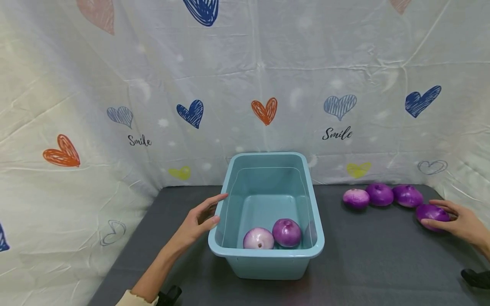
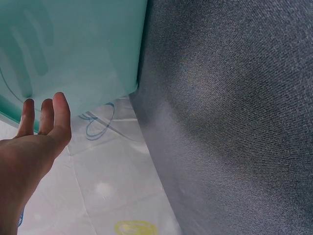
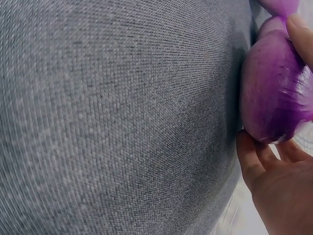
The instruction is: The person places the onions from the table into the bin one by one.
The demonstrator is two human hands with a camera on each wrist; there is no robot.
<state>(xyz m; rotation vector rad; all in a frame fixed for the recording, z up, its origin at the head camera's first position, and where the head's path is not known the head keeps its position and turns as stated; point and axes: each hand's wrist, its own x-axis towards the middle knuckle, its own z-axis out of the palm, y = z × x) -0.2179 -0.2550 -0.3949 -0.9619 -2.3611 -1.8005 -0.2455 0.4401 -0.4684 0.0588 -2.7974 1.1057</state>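
My right hand (image 1: pixel 465 224) grips a purple onion (image 1: pixel 431 213) at the right of the table, thumb on its near side and fingers round the far side. Seen from the right wrist, the same onion (image 3: pixel 274 90) sits close to the grey cloth between thumb and fingertips. At the left rim of a light-blue plastic tub (image 1: pixel 268 268), my left hand (image 1: pixel 196 225) has its fingertips against the edge, the fingers loosely bent. Two onions lie in the near end of the tub, a paler one (image 1: pixel 258 239) beside a darker one (image 1: pixel 286 233).
Three more purple onions stand in a row behind the right hand: a small pale one (image 1: pixel 356 198), a middle one (image 1: pixel 379 194) and a right one (image 1: pixel 407 196). A white curtain (image 1: pixel 229 85) printed with hearts hangs behind the dark grey table (image 1: pixel 363 263).
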